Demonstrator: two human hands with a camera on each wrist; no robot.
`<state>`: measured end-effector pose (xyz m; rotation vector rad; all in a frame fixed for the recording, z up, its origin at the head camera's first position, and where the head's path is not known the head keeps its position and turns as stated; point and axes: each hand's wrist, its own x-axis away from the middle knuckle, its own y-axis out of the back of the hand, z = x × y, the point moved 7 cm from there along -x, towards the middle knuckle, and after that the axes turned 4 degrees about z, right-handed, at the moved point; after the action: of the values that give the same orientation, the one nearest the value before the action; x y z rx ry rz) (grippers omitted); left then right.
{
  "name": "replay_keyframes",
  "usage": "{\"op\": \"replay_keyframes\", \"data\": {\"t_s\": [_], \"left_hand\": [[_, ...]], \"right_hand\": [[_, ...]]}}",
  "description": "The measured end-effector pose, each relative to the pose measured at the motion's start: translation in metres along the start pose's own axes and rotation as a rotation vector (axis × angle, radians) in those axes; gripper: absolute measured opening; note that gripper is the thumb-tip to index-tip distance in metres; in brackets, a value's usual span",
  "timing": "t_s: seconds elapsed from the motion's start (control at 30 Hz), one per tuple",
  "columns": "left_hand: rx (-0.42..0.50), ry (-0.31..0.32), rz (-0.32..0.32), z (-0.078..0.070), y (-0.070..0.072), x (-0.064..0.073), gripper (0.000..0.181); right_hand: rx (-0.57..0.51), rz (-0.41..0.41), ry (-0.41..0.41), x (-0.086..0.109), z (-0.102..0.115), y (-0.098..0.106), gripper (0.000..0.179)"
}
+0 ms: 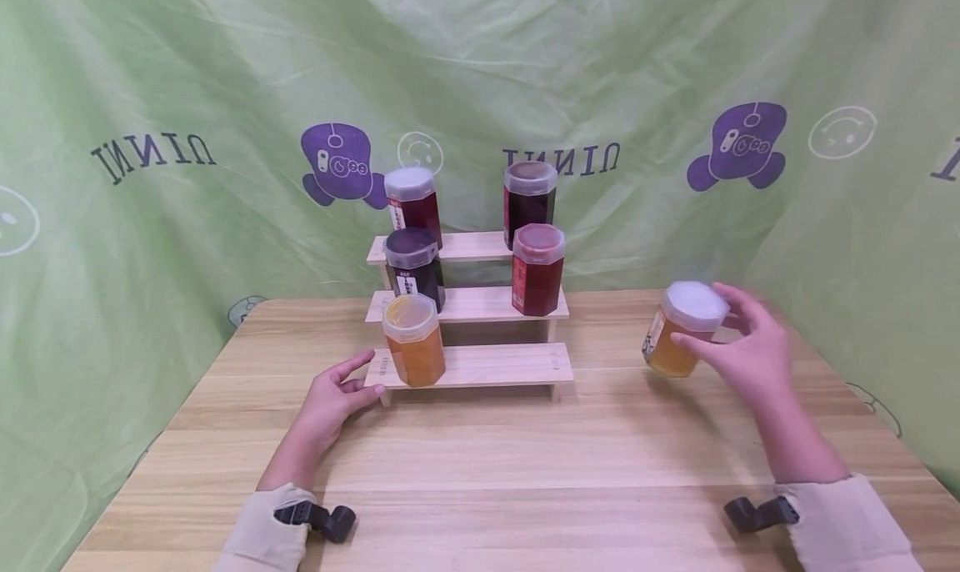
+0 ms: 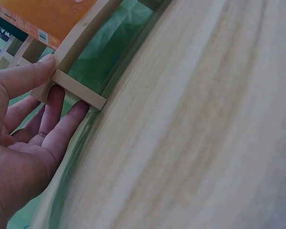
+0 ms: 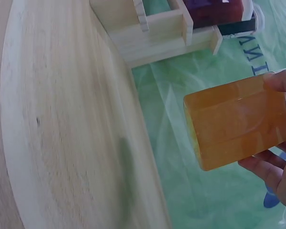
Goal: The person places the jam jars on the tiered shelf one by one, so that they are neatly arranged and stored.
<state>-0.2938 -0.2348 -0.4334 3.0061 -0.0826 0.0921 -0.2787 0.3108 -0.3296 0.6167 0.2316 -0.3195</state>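
Note:
My right hand (image 1: 750, 351) grips a jar of amber contents with a white lid (image 1: 678, 338), thumb and fingers on opposite sides. The jar is held above the table, right of a three-step wooden stand (image 1: 502, 363). In the right wrist view its amber side (image 3: 238, 121) faces the camera. At the left end of the stand's lowest step is my left hand (image 1: 330, 405); in the left wrist view its thumb (image 2: 31, 74) lies on the step's edge and its fingers are curled at the leg. An orange jar (image 1: 416, 355) stands on that step, near the left hand.
On the middle step stand a dark purple jar (image 1: 415, 272) and a red jar (image 1: 537, 276). The top step carries a dark red jar (image 1: 414, 205) and a dark jar (image 1: 530, 201). A green printed curtain (image 1: 480, 80) hangs behind the wooden table (image 1: 480, 489).

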Motion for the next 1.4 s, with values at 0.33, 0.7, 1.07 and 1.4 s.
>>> {"op": "replay_keyframes", "data": {"t_s": [0.33,0.7,1.07,1.4], "left_hand": [[0.0,0.006,-0.001,0.002,0.0,0.0,0.071],[0.014,0.004,0.005,0.002,0.0,-0.001,0.071],[0.015,0.013,0.008,0.003,0.0,-0.001,0.072],[0.027,0.013,0.018,0.002,-0.001,-0.001,0.073]], "right_hand": [[-0.035,0.012,0.063,0.007,0.017,-0.01,0.088],[-0.055,0.035,0.08,0.012,0.029,-0.02,0.088],[-0.098,0.059,0.081,0.016,0.038,-0.027,0.087],[-0.14,0.087,0.096,0.02,0.05,-0.036,0.088]]}}
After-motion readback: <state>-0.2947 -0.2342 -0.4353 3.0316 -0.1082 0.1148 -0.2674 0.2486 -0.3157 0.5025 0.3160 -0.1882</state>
